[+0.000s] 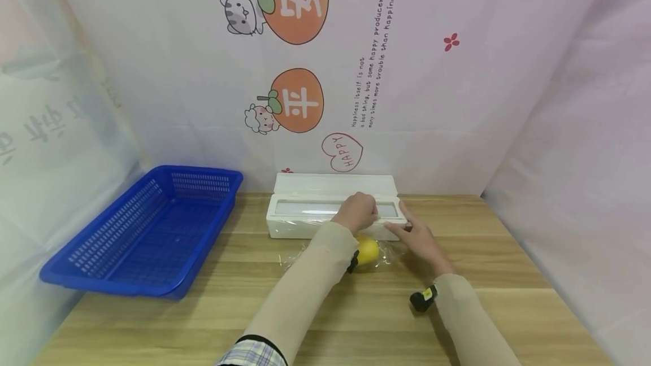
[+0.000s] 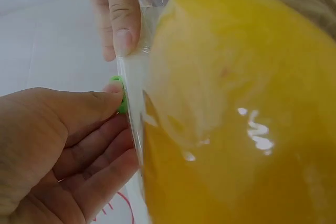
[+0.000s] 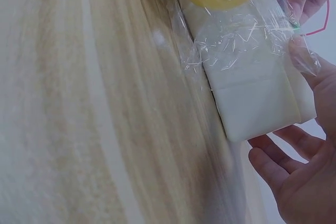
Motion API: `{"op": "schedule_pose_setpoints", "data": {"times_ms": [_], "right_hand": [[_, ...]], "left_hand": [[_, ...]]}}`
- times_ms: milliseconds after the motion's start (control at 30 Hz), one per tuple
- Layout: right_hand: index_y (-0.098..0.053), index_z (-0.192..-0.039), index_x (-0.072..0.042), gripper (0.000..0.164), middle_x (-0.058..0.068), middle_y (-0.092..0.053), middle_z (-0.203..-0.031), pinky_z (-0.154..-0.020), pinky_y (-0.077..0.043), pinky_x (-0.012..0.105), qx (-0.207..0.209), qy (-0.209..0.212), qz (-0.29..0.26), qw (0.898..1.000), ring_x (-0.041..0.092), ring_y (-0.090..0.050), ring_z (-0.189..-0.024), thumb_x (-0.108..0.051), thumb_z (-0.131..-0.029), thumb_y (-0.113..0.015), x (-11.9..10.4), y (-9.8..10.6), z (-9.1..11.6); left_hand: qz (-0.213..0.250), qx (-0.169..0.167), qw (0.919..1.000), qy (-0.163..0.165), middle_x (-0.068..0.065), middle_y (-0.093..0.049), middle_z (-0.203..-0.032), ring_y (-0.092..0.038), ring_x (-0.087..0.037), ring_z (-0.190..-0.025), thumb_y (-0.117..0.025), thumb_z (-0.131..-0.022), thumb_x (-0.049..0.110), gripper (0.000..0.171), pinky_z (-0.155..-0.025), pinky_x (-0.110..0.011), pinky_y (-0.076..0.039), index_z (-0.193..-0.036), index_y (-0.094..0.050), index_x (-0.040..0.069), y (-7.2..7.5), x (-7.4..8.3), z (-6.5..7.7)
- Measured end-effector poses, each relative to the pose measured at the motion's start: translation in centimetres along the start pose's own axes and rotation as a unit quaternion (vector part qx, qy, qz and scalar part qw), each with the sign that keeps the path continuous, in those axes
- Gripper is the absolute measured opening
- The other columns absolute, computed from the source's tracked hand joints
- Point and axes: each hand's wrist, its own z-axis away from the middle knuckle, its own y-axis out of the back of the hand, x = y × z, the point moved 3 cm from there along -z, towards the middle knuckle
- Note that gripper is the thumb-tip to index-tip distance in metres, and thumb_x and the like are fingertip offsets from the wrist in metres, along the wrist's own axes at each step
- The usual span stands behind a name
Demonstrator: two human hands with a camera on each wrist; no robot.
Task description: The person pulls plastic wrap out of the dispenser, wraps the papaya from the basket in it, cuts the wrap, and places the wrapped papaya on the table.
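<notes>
A long white cling film box (image 1: 295,228) stands on the table, its lid (image 1: 333,184) raised at the back. My left hand (image 1: 357,212) is over the box's right half, pinching a small green slider (image 2: 124,104) at its edge with thumb and curled fingers. At the box's right end, my right hand (image 1: 419,240) grips the corner, thumb in front and fingers around the end. Clear film (image 3: 231,48) hangs from the box and covers a yellow fruit (image 1: 368,249) in front of it. The left forearm partly hides the fruit in the head view.
A blue plastic basket (image 1: 178,290) stands at the left on the wooden table (image 1: 244,309). A printed white cloth (image 1: 432,100) hangs behind the box, with more cloth on both sides. Each wrist wears a small black camera (image 1: 421,300).
</notes>
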Motion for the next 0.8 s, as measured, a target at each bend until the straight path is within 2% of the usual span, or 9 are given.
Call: {"op": "schedule_pose_setpoints", "data": {"times_ms": [133, 267, 367, 500, 567, 667, 800], "right_hand": [[-0.013, -0.161, -0.025, 0.087, 0.027, -0.049, -0.141, -0.088, -0.053, 0.035, 0.007, 0.004, 0.003, 1.0, 0.034, -0.058, -0.114, -0.049, -0.095, -0.065, -0.2, 0.1, 0.0], [-0.014, -0.161, -0.022, 0.088, 0.027, -0.048, -0.143, -0.086, -0.054, 0.033, 0.006, 0.007, 0.002, 1.0, 0.034, -0.058, -0.114, -0.048, -0.095, -0.066, -0.2, 0.1, 0.1], [-0.013, -0.161, -0.022, 0.088, 0.026, -0.046, -0.146, -0.087, -0.054, 0.034, 0.004, 0.005, 0.005, 1.0, 0.034, -0.058, -0.116, -0.048, -0.095, -0.065, -0.2, 0.0, 0.1], [-0.013, -0.161, -0.023, 0.088, 0.026, -0.044, -0.147, -0.089, -0.053, 0.037, 0.003, 0.001, 0.008, 1.0, 0.035, -0.057, -0.117, -0.05, -0.095, -0.064, -0.2, 0.0, 0.2], [-0.013, -0.161, -0.024, 0.088, 0.026, -0.044, -0.148, -0.09, -0.053, 0.038, 0.002, -0.001, 0.009, 1.0, 0.035, -0.057, -0.118, -0.051, -0.095, -0.064, -0.3, 0.0, 0.2], [-0.013, -0.161, -0.025, 0.088, 0.026, -0.043, -0.149, -0.09, -0.052, 0.038, 0.001, -0.004, 0.013, 1.0, 0.035, -0.056, -0.119, -0.052, -0.095, -0.064, -0.4, -0.1, 0.2], [-0.013, -0.161, -0.026, 0.088, 0.026, -0.041, -0.15, -0.092, -0.052, 0.039, 0.002, -0.003, 0.013, 1.0, 0.035, -0.056, -0.118, -0.052, -0.095, -0.064, -0.3, 0.0, 0.2]], "left_hand": [[-0.032, 0.008, 0.9994, 0.005, 0.007, -0.032, -0.047, -0.029, -0.007, -0.045, -0.07, -0.096, 0.024, 0.053, -0.046, -0.021, -0.033, -0.053, -0.039, 0.016, 0.4, -0.2, 0.1], [-0.024, 0.005, 0.9996, 0.014, 0.006, -0.033, -0.047, -0.03, -0.007, -0.047, -0.07, -0.096, 0.029, 0.053, -0.047, -0.022, -0.033, -0.053, -0.042, 0.015, 0.6, -0.6, 0.3], [-0.005, 0.01, 0.9998, 0.016, 0.01, -0.047, -0.056, -0.04, -0.005, -0.053, -0.072, -0.094, 0.029, 0.037, -0.054, -0.022, -0.041, -0.061, -0.059, 0.017, 0.6, -0.9, 0.5], [0.01, 0.02, 0.9995, 0.022, 0.014, -0.066, -0.078, -0.056, -0.005, -0.069, -0.075, -0.092, 0.03, 0.011, -0.072, -0.026, -0.051, -0.084, -0.076, 0.022, 0.7, -1.3, 0.7], [0.005, 0.02, 0.9995, 0.025, 0.015, -0.069, -0.083, -0.058, -0.006, -0.073, -0.075, -0.092, 0.031, 0.009, -0.078, -0.032, -0.052, -0.088, -0.077, 0.024, 0.7, -1.5, 0.8], [-0.006, 0.02, 0.9995, 0.024, 0.016, -0.068, -0.082, -0.058, -0.006, -0.075, -0.074, -0.092, 0.033, 0.01, -0.081, -0.037, -0.052, -0.086, -0.076, 0.025, 0.8, -1.7, 1.0], [-0.011, 0.02, 0.9994, 0.026, 0.016, -0.069, -0.086, -0.06, -0.006, -0.078, -0.075, -0.091, 0.034, 0.009, -0.081, -0.037, -0.053, -0.088, -0.077, 0.026, 1.0, -2.0, 1.2]]}}
